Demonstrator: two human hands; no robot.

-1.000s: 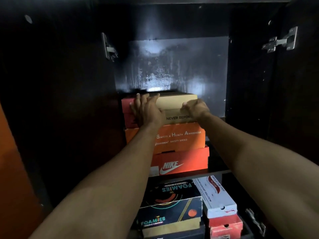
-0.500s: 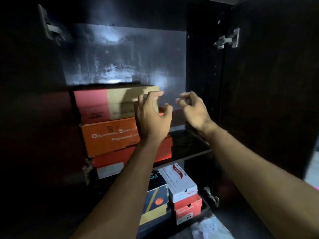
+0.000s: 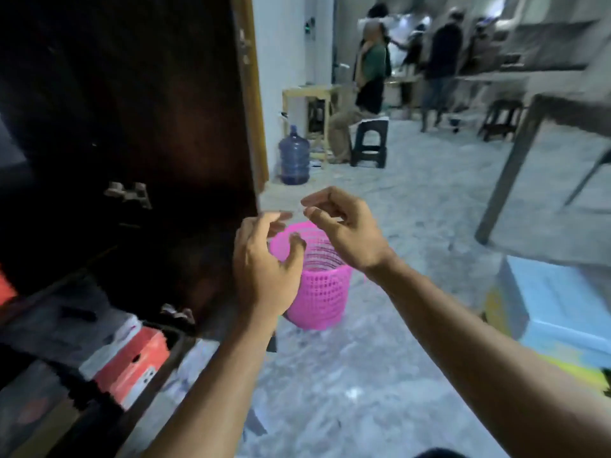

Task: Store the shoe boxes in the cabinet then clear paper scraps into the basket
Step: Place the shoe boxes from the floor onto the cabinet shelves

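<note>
Facing away from the cabinet interior now: half a second ago the view looked straight into the shelves at the stacked shoe boxes; the present view has swung right, out over the floor [image 3: 380, 358].

Item 1. Left hand [image 3: 264, 276]: raised in mid-air, fingers loosely curled and apart, holding nothing. It has left the stack it hovered at earlier and shows in front of the basket's near rim.

Item 2. Right hand [image 3: 347, 229]: raised just beside the left, fingers bent loosely with thumb and forefinger close together; nothing visible between them, though blur limits certainty. Hands apart, not touching.

Item 3. Pink basket [image 3: 324, 292]: mesh-sided, upright on the floor, just beyond the hands and near the cabinet door's lower corner. New to view since the earlier frame.

Item 4. Cabinet [image 3: 132, 127]: dark, door open, filling the left side. The orange and tan stack has gone from view.

Item 5. Red and white shoe box [image 3: 132, 361]: on the lower shelf near its front right corner, blurred.

Item 6. Paper scraps: pale blurred patches on the floor by the cabinet's front edge; cannot tell for sure.

Item 7. Background: blue water bottle [image 3: 294, 157] on the floor past the door; light blue box [image 3: 562, 302] at the right edge; a dark stool [image 3: 368, 140]; several people [image 3: 373, 67] standing far off.
</note>
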